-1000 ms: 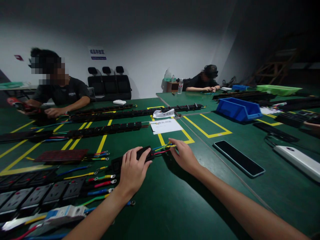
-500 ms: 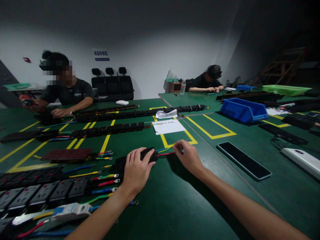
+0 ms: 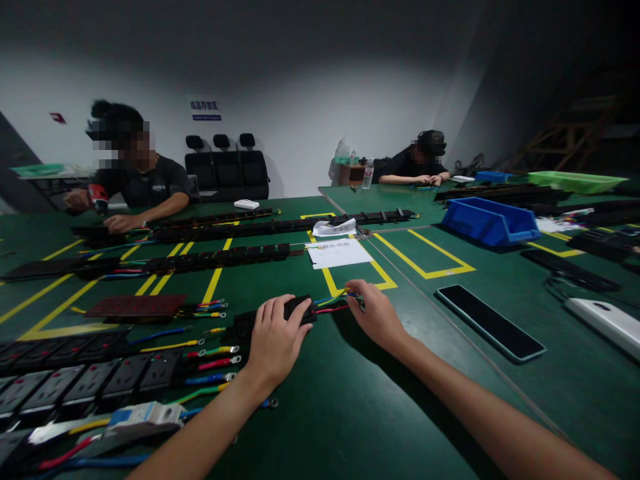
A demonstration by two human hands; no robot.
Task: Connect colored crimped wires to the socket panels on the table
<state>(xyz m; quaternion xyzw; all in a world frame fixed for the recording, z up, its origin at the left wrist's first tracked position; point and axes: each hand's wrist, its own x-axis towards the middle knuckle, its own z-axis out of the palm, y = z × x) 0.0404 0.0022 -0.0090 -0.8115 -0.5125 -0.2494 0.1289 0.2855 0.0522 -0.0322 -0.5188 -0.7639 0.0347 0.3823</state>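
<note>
My left hand (image 3: 277,341) lies over a small black socket module (image 3: 298,309) on the green table (image 3: 340,407), fingers curled around it. Red, blue and yellow-green wires (image 3: 331,303) run out of the module's right end. My right hand (image 3: 376,315) pinches the ends of these wires between thumb and fingers, just right of the module.
Rows of black socket modules with coloured leads (image 3: 100,380) lie at the left. Long black power strips (image 3: 220,259) stretch across the middle. A white paper (image 3: 337,253), a blue bin (image 3: 490,222) and a dark flat panel (image 3: 490,322) lie around. Two seated people (image 3: 135,180) work farther back.
My hands have stayed on the module and wires; the right hand shifted slightly along the wires. The person at the left raised a red tool.
</note>
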